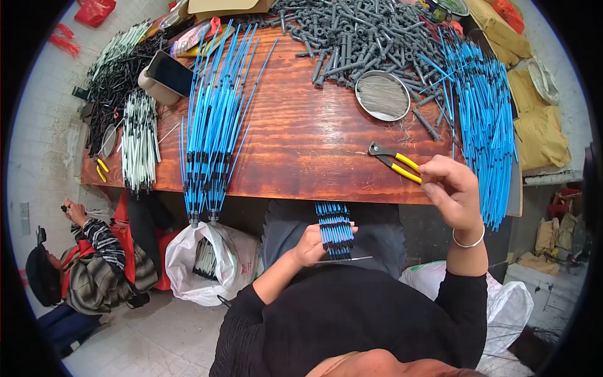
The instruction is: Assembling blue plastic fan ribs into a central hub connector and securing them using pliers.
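My left hand [309, 246] is closed around a bundle of thin blue sticks with black bands [335, 229], held over my lap below the table's front edge. A thin pale rod [352, 259] crosses the lower end of the bundle. Over the table's front right edge I hold up my right hand [453, 188], with a white bangle on its wrist. Its thumb and fingers are curled together in a pinch; anything between them is too small to make out. Just left of those fingers lie pliers with yellow handles [405, 166], partly overlapped by the hand.
On the wooden table [282, 144] lie blue sticks [217, 119] at left and more blue sticks [487, 119] at right. Grey plastic tubes [364, 38] and a round dish of fine wires [382, 95] are farther back. A co-worker [100, 251] sits at left beside a white sack [188, 270].
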`<state>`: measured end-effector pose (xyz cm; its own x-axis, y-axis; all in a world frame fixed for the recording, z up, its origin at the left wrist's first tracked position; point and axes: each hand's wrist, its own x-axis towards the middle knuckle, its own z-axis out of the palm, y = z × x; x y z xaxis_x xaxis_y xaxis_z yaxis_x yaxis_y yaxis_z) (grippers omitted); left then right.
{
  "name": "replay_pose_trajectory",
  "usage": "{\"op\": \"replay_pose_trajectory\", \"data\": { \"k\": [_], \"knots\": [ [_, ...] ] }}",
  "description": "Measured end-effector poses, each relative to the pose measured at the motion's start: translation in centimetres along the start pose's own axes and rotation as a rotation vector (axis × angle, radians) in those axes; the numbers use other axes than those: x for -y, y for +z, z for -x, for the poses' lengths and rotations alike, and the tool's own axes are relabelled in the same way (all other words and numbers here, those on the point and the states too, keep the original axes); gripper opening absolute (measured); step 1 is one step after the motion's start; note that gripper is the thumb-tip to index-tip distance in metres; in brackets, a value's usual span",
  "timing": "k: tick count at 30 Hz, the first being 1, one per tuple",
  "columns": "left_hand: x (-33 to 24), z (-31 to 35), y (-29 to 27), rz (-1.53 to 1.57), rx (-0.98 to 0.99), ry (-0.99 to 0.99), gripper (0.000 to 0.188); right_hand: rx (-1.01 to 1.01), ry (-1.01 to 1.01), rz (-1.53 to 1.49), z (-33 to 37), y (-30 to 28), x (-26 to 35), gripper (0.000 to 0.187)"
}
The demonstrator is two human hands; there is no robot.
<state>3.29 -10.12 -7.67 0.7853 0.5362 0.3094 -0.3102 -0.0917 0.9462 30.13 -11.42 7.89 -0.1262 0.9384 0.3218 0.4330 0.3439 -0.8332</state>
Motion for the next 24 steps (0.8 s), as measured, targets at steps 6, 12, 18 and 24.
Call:
{"op": "replay_pose_trajectory", "data": {
  "k": [6, 12, 18, 24],
  "knots": [
    [0.1, -1.9, -0.4, 0.209, -0.106, -0.209, 0.046, 0.096, 0.116, 0.059, 0.2, 0.9, -0.8, 0.023],
    [-0.3, -3.7, -1.5, 0.324, -0.241, -0.350, 0.051, 0.249, 0.066, 0.110, 0.0, 2.1, -0.9, 0.023],
    [-1.0, -4.2, -1.8, 0.306, -0.224, -0.410, 0.048, 0.360, 0.106, 0.210, -1.1, 2.5, -0.1, 0.023],
    [-1.0, -4.5, -1.6, 0.286, -0.233, -0.416, 0.047, 0.374, 0.106, 0.275, -1.9, 2.8, 0.0, 0.022]
  ]
}}
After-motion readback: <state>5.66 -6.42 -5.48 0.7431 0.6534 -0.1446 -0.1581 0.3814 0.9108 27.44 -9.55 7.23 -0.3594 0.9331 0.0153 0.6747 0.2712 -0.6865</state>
